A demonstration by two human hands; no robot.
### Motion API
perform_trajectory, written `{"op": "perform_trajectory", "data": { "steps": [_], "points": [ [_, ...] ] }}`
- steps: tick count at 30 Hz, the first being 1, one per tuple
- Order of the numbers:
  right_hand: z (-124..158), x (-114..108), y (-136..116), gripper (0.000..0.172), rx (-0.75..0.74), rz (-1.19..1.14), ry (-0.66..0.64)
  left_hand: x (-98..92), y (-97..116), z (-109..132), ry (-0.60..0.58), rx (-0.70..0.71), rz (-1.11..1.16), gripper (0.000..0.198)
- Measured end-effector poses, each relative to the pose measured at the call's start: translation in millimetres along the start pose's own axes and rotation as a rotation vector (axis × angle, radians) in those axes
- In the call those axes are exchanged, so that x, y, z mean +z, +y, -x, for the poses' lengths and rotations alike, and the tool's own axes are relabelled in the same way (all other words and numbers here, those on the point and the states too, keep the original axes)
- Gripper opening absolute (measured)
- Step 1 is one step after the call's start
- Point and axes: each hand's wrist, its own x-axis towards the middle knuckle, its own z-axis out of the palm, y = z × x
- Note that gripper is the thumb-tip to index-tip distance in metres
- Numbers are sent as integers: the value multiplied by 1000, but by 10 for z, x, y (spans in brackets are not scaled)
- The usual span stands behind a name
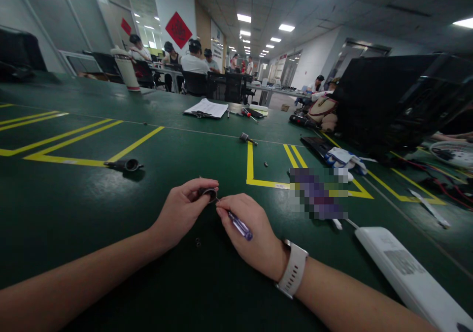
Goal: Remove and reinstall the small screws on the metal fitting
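- Green bench (185, 159) before us, with yellow tape (250, 164) beyond the round metal part (209, 193), our landmark.
- From the head view, our left hand (184, 204) has its fingers pinching that part above the bench.
- Right of it, our right hand (258, 233) has fingers pinching a purple screwdriver (241, 226), tip at the part's rim; contact we cannot tell.
- Small pieces (198, 242) lie nearer us than the part.
- We judge this to be screwdriver work on the part; next calls for a firm left hold and steady tip.
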Motion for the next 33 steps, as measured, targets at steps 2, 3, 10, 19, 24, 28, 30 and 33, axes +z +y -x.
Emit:
{"op": "perform_trajectory", "data": {
  "steps": [2, 3, 10, 19, 24, 28, 30, 33],
  "points": [
    [-2, -6, -10, 17, 11, -21, 5, 2, 8, 3, 0, -17, 7, 23],
    [-5, -10, -10, 16, 26, -51, 24, 3, 15, 5, 1, -32, 13, 23],
    [-49, 22, 112, 27, 501, -778, 86, 16, -4, -15, 23, -92, 65, 26],
    [-61, 16, 63, 28, 534, -809, -162, 9, -29, -25, 7, -115, 94, 33],
    [-55, 26, -19, 24, 518, -677, -246, 18, 7, -11, 12, -143, 110, 32],
    [-56, 35, -36, 23, 471, -563, -236, 21, 13, -11, 29, -145, 121, 33],
    [-60, 17, -37, 23, 463, -491, -233, 21, 19, -13, 42, -134, 143, 34],
    [-61, -18, -47, 26, 471, -360, -241, 20, 31, -16, 50, -141, 158, 35]
  ]
}}
